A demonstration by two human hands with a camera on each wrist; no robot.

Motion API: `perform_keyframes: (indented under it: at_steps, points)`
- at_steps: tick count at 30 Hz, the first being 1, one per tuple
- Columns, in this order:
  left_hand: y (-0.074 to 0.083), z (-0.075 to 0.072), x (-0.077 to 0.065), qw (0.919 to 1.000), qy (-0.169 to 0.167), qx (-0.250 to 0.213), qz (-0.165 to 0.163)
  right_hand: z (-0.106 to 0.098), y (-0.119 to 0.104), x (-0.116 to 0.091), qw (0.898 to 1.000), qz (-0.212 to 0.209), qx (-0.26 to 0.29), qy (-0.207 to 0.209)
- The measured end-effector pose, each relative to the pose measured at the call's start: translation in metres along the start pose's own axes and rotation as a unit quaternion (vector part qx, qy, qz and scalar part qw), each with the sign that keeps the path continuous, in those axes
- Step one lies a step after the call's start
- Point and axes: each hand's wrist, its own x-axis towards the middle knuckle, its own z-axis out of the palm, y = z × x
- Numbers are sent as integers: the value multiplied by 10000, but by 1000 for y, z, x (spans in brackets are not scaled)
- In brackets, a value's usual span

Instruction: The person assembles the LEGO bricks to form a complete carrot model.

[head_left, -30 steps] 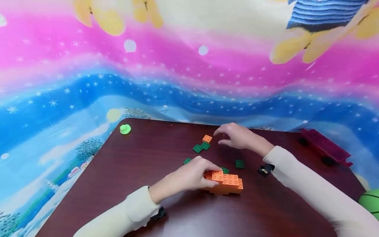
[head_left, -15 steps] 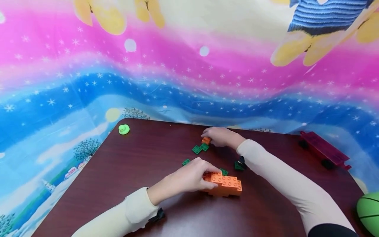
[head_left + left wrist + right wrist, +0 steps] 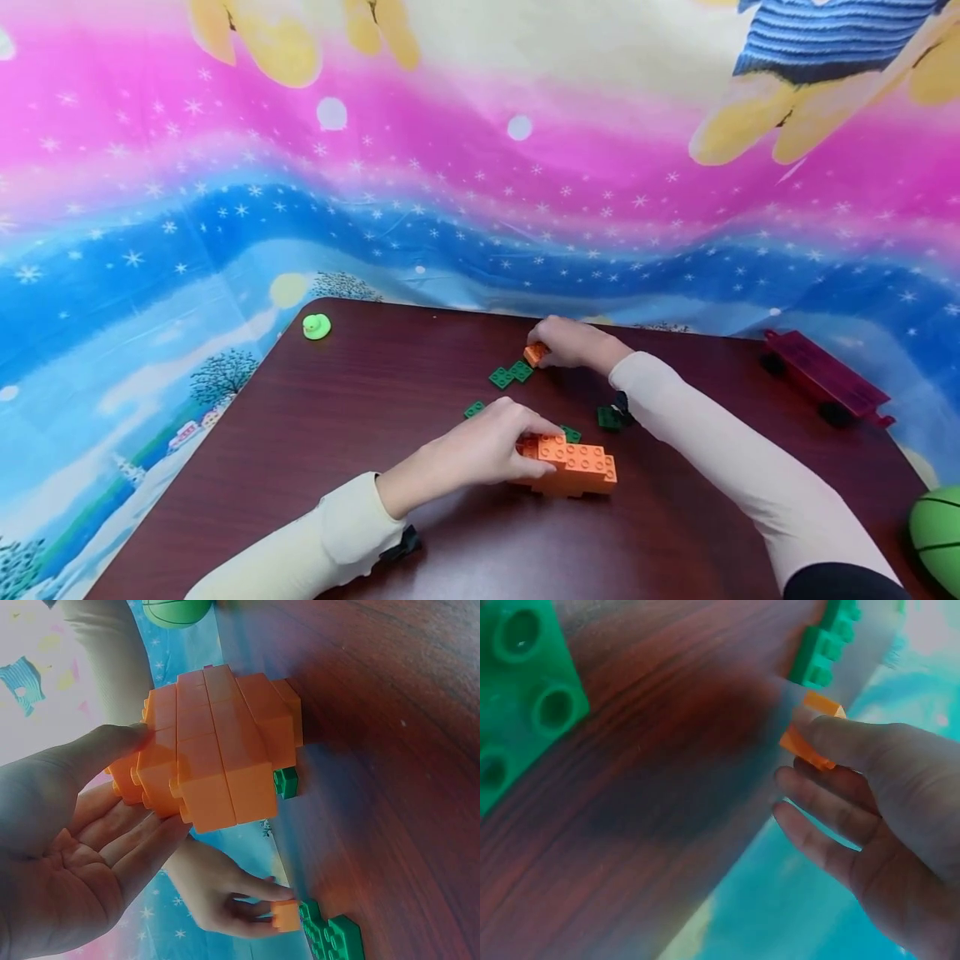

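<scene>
My left hand [image 3: 483,442] grips the left end of a stepped orange block build [image 3: 581,471], low over the front of the table. The left wrist view shows the thumb on one side of the build [image 3: 217,750] and the fingers on the other. Farther back, my right hand [image 3: 576,340] pinches a small orange toy brick [image 3: 535,354] between thumb and fingers. In the right wrist view that orange brick [image 3: 821,705] is partly covered by the thumb. Two green bricks [image 3: 501,377] lie just left of it.
More green bricks lie on the dark table [image 3: 360,400]: one [image 3: 474,409] behind the left hand, one [image 3: 572,434] behind the build, one [image 3: 609,417] by the right wrist. A green duck [image 3: 317,326], red wagon [image 3: 828,379] and green ball [image 3: 937,533] sit around the edges.
My right hand has moved left to the small orange brick and now pinches it, shifted slightly right and turned beside the green bricks. The left hand and its build stay almost still.
</scene>
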Motion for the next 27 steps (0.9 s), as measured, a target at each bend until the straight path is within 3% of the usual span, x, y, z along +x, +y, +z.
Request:
perform_keyframes:
  at_steps: [9,16,21,27]
  points:
    - [-2,1,1,9999,-26,-83,57,-39,-16,-63,9886,-631,401,1307]
    - [-2,1,1,9999,60,-18,139,-62,-48,-123,9778,-884,712,1764]
    - [-2,1,2,9998,70,22,158,-56,-65,-159,9768,-855,782,1800]
    - [-1,1,2,10000,-4,14,29,-30,-80,-180,9734,-695,1157,1850]
